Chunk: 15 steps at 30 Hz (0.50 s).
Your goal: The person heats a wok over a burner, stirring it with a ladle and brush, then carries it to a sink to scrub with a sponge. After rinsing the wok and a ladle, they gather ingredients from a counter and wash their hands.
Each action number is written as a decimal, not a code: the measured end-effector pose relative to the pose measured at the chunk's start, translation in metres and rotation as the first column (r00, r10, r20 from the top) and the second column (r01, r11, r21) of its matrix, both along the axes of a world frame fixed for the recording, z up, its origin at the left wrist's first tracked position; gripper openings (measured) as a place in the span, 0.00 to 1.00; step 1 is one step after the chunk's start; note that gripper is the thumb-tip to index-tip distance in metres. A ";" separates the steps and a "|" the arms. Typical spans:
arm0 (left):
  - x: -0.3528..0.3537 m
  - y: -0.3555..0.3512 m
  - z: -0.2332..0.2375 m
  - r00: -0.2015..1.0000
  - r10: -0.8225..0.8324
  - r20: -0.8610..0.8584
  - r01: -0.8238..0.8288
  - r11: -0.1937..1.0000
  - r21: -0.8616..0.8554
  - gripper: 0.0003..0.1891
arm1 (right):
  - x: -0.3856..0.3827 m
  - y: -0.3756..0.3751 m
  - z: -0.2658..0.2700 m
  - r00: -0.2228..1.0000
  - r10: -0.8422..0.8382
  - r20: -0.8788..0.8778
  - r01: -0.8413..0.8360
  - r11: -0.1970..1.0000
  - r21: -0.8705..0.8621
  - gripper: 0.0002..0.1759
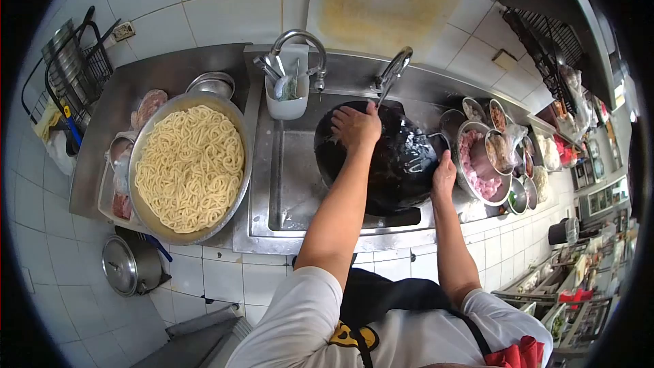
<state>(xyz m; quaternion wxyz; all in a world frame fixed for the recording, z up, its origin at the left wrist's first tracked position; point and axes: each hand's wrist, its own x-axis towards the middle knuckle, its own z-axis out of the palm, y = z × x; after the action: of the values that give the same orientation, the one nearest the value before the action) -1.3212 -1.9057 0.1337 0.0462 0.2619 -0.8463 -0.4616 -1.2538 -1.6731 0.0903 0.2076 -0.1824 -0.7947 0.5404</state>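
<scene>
A large black wok [402, 163], wet and shiny, is in the right part of the steel sink [289, 215], its dark rounded surface facing me. My left hand [357, 125] lies on its upper left part with the fingers spread. At the wok's right edge, my right hand [444, 174] is closed on the rim, just below a metal loop handle [439, 140]. The right faucet [395, 71] hangs over the wok's top, close to my left hand. The wok hides much of the basin.
Left of the sink stands a wide metal bowl [248, 163] of noodles [191, 167]. A white caddy [286, 105] with utensils sits by the left faucet [300, 37]. Bowls of pink meat [473, 157] and other ingredients crowd the right counter. A lidded pot [126, 266] is below left.
</scene>
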 end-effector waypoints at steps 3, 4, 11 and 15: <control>0.013 0.021 0.009 0.988 -0.090 -0.126 0.069 0.984 -0.164 0.42 | 0.007 0.002 -0.003 0.998 0.015 -0.061 -0.023 0.991 -0.131 0.31; 0.020 0.036 0.012 0.967 -0.163 -0.198 0.105 0.956 -0.275 0.42 | 0.011 -0.001 0.000 0.998 0.000 -0.067 -0.008 0.992 -0.123 0.31; 0.007 -0.005 0.014 0.988 -0.085 -0.128 0.069 0.990 -0.126 0.39 | 0.029 0.018 -0.013 1.000 -0.023 -0.003 0.022 0.989 -0.144 0.35; 0.001 0.038 0.008 0.871 -0.345 -0.351 0.178 0.886 -0.429 0.30 | -0.002 -0.022 0.008 0.995 -0.035 0.088 0.007 0.956 0.292 0.32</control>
<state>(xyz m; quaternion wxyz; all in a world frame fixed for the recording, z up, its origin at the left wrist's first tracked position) -1.3206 -1.8678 0.1420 0.2122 0.0237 -0.9179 -0.3344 -1.2554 -1.6950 0.0984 0.2009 -0.1831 -0.8724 0.4062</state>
